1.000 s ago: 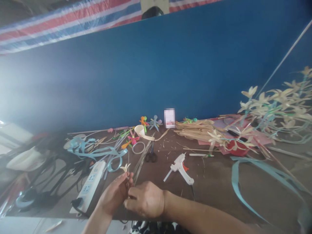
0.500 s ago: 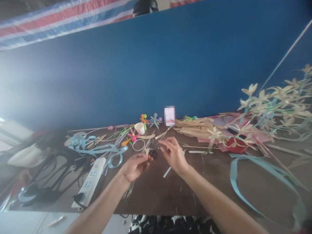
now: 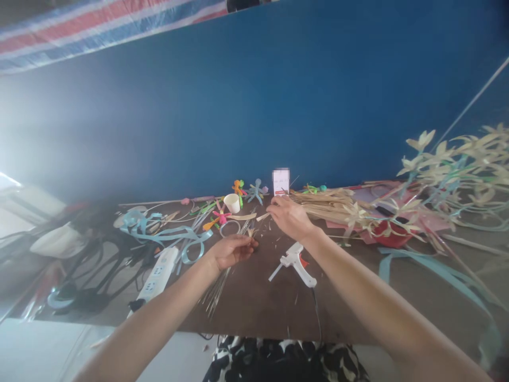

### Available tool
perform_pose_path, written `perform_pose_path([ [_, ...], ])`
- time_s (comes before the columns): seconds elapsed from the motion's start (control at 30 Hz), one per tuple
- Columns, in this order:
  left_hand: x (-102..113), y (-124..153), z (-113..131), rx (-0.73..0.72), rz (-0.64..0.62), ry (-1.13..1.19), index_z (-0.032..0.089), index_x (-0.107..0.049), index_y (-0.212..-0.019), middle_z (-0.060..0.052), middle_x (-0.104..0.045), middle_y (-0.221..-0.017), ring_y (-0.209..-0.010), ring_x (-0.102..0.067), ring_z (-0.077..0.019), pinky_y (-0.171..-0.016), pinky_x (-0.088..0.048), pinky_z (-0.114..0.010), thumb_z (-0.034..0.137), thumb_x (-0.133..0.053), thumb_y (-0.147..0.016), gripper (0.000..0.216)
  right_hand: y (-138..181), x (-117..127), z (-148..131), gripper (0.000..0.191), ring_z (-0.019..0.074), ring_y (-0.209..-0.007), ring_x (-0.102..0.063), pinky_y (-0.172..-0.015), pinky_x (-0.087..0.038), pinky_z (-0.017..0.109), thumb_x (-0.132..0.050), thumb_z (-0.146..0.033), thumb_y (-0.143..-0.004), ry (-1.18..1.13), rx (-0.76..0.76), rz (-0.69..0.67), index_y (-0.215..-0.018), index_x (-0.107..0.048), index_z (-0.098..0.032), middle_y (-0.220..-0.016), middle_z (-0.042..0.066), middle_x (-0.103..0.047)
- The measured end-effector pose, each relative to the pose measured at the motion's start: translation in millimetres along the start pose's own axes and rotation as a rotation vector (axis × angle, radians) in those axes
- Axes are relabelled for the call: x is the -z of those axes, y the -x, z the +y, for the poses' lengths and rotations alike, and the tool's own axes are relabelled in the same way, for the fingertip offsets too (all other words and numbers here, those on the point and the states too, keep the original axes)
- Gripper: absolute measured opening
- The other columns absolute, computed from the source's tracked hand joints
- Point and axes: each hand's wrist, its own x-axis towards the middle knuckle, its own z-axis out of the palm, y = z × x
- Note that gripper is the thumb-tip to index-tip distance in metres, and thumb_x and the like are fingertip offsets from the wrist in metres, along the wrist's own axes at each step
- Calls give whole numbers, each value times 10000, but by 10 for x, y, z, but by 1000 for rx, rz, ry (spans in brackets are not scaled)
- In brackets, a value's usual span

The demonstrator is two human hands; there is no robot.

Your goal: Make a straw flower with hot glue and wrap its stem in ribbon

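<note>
My left hand (image 3: 235,251) is closed in a pinch over the middle of the table. From its fingertips sticks up a small pale flower piece (image 3: 251,232), like dried husk. Farther out, my right hand (image 3: 291,216) has its fingers drawn together at the left end of a pile of dried husk strips (image 3: 326,204). Whatever is between those fingers is hidden. A loose husk strip (image 3: 262,217) lies just beside them. Below my right wrist rests a white glue gun (image 3: 296,262) with an orange trigger and a glue stick in its back.
Thin wires (image 3: 217,292) lie under my left forearm. Nearby are a tape ring (image 3: 229,229), a paper cup (image 3: 231,203), colourful pipe-cleaner figures (image 3: 256,190), blue ribbon (image 3: 159,232) and a power strip (image 3: 159,273). Pale husk flowers (image 3: 457,159) stand right. A blue partition (image 3: 254,106) rises behind.
My right hand has moved away from my left hand, forward to the husk strips. The glue gun, hidden before behind that hand and forearm, now shows. My left hand keeps the flower piece.
</note>
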Motion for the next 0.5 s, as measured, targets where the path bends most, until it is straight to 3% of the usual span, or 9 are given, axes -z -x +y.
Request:
perform_pose_path([
  [0.5, 20, -136, -11, -38, 106, 64, 93, -625, -743, -84, -662, -781, -607, -594, -111, -493, -461, -182, 150, -625, -686, 80, -36, -116, -29, 217, 219, -902, -427, -647, -384, 278, -412, -159, -834, 37, 4, -152, -782, -622, -173, -897, 97, -541],
])
